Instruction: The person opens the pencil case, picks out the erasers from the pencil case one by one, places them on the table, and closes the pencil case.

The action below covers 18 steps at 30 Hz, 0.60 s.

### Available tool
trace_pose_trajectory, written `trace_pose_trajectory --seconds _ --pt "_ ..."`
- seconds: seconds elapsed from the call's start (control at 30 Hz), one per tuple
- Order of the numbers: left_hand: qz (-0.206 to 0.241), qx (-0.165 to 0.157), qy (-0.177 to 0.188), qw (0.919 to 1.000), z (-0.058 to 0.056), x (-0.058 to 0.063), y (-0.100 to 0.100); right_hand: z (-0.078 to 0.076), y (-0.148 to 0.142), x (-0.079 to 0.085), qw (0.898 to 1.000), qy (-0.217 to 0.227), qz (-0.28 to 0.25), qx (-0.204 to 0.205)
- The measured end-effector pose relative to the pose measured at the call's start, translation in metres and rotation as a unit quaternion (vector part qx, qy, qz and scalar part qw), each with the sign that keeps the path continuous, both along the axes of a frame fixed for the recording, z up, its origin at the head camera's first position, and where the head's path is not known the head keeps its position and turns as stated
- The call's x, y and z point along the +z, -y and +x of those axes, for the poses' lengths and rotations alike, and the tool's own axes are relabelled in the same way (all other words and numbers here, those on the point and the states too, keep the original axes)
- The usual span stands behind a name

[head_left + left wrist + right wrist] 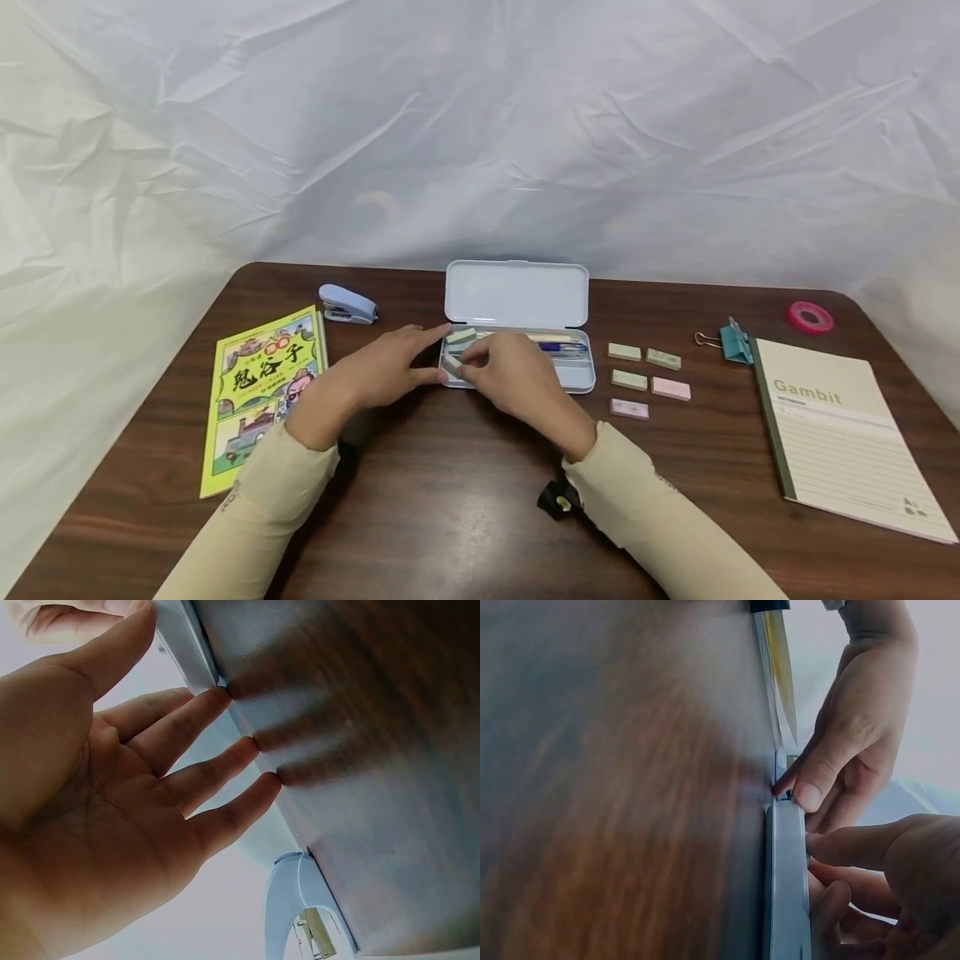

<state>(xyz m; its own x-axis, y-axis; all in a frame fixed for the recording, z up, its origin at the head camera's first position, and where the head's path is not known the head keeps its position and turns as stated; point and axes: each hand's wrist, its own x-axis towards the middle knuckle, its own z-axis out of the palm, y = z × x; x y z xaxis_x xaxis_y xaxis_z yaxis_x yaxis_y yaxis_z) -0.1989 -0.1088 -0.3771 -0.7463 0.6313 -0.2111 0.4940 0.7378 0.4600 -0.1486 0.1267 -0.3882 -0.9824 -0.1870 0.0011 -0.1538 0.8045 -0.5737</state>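
The right hand (513, 371) is pinching a small grey-green block (452, 365) between thumb and fingers, holding it at the near left corner of an open, pale pencil case (577, 377); the fingers are partly covering the block, so whether it is resting fully on the case's floor is impossible to tell. The left hand (390, 367) is spreading its fingers fairly straight and wide, gripping nothing, with its thumb touching the near left corner of the case and its fingers reaching toward the far left corner. Just beyond the pinched block, a green-and-white block (461, 336) is lying inside the case, and pens (558, 346) are lying lengthwise to the right of it. The lid (517, 293) is standing raised at the back. To the right of the case, five small blocks (629, 380), greenish and pink, are lying apart from one another on the tabletop (450, 500). A stapler (348, 304) and a yellow comic book (262, 392) are resting on the left, while a teal binder clip (735, 342), a notebook (847, 433) and a pink tape roll (810, 317) are occupying the right side.
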Motion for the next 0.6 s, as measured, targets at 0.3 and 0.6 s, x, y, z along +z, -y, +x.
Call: trace_pose_trajectory --seconds 0.3,0.6 --pt "0.002 0.01 0.024 0.9997 0.019 0.032 -0.006 -0.001 0.006 -0.005 1.0 -0.011 -0.013 -0.006" --pt "0.0 0.006 0.018 0.9998 0.014 0.024 -0.005 0.015 -0.012 0.023 0.998 -0.019 -0.058 0.012"
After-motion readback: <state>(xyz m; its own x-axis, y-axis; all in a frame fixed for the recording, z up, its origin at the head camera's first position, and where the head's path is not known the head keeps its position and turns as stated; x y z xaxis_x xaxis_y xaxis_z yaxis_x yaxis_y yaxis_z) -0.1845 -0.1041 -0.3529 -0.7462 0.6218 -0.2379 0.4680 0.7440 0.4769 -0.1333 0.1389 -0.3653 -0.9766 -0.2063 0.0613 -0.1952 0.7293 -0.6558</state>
